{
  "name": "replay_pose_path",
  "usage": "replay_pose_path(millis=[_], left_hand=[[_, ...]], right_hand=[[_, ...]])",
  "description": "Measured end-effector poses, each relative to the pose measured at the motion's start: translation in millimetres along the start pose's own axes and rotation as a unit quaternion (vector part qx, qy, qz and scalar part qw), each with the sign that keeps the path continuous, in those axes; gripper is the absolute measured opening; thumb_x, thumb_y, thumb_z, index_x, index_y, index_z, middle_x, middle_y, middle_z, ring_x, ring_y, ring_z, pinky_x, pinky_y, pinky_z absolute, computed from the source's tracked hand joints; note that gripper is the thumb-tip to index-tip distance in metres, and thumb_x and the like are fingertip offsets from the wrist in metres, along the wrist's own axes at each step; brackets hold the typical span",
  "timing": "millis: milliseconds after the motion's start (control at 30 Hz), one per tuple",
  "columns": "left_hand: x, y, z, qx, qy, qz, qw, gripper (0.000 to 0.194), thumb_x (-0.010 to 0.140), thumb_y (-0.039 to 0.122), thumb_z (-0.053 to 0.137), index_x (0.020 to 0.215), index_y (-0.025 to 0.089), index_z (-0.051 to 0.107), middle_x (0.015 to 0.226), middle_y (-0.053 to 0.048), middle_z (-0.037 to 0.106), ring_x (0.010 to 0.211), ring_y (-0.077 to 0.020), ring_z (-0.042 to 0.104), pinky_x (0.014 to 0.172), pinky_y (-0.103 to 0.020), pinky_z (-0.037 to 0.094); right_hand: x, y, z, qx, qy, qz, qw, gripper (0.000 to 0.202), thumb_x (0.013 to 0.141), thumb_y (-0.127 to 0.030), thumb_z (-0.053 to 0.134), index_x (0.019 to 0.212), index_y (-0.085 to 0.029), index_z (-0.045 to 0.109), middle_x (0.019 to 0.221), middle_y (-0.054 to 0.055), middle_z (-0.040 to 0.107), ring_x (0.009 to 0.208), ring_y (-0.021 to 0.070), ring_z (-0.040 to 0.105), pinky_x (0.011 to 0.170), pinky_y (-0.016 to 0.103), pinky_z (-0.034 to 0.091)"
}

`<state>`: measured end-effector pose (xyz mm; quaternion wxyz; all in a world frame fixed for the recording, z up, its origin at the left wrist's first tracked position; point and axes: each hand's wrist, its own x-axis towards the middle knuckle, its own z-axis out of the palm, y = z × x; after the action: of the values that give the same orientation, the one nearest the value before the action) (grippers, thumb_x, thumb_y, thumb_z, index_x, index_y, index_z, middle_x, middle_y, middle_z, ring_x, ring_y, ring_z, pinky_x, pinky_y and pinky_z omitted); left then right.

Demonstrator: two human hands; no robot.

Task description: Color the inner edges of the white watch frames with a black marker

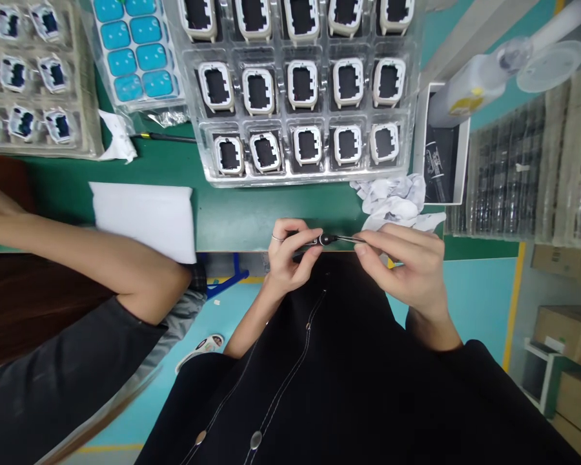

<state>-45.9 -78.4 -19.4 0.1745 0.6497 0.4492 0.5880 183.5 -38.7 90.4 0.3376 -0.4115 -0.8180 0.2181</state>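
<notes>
Above my lap, by the table's front edge, my left hand [293,255] is closed around the handle of a slim black-handled tool [326,239]. A thin metal shaft points from it to the right. My right hand [404,261] pinches the far end of that metal part between thumb and fingers; the very tip is hidden. Beyond my hands lies a clear plastic tray [271,182] with rows of pale watch-case-like frames [306,143] on dark pads. Crumpled white cloth [392,197] rests just past my right hand.
A co-worker's arm [87,252] reaches in from the left beside a folded white cloth [142,216]. Further back are another parts tray [90,123], a sheet of blue pieces [138,48] and a black stick [167,137]. At right stand an open box [458,184], a bottle [465,90] and stacked trays [503,174].
</notes>
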Motion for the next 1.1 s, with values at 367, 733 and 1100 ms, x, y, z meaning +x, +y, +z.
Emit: replay_pose_path(millis=[367,733,1100], left_hand=[[-4.8,-3.7,3.5,0.002,0.022,-0.003,1.0,0.032,0.113,0.026,0.079,0.144,0.031,0.073,0.114,-0.003,0.064,0.097,-0.0176,0.068,0.084,-0.033,0.062],[-5.7,-2.9,2.5,0.015,0.023,-0.009,1.0,0.031,0.113,0.027,0.079,0.143,0.032,0.073,0.114,-0.003,0.065,0.097,-0.0189,0.067,0.084,-0.034,0.06],[-5.9,-1.9,2.2,0.014,0.021,-0.017,1.0,0.032,0.113,0.026,0.079,0.144,0.033,0.073,0.114,-0.003,0.065,0.097,-0.0192,0.067,0.084,-0.035,0.059]], right_hand=[[-2.3,-1.1,3.0,-0.025,0.016,-0.006,1.0,0.009,0.107,-0.016,0.079,0.108,-0.023,0.084,0.075,-0.005,0.069,0.06,0.0102,0.059,0.058,0.028,0.047],[-2.3,0.1,7.9,-0.045,0.033,-0.015,0.998,0.007,0.108,-0.018,0.077,0.108,-0.022,0.083,0.078,-0.003,0.076,0.066,0.0126,0.069,0.061,0.029,0.051],[0.1,-1.8,7.7,-0.033,0.026,-0.008,0.999,0.012,0.109,-0.016,0.076,0.1,-0.021,0.083,0.073,-0.004,0.071,0.061,0.0117,0.062,0.058,0.029,0.048]])
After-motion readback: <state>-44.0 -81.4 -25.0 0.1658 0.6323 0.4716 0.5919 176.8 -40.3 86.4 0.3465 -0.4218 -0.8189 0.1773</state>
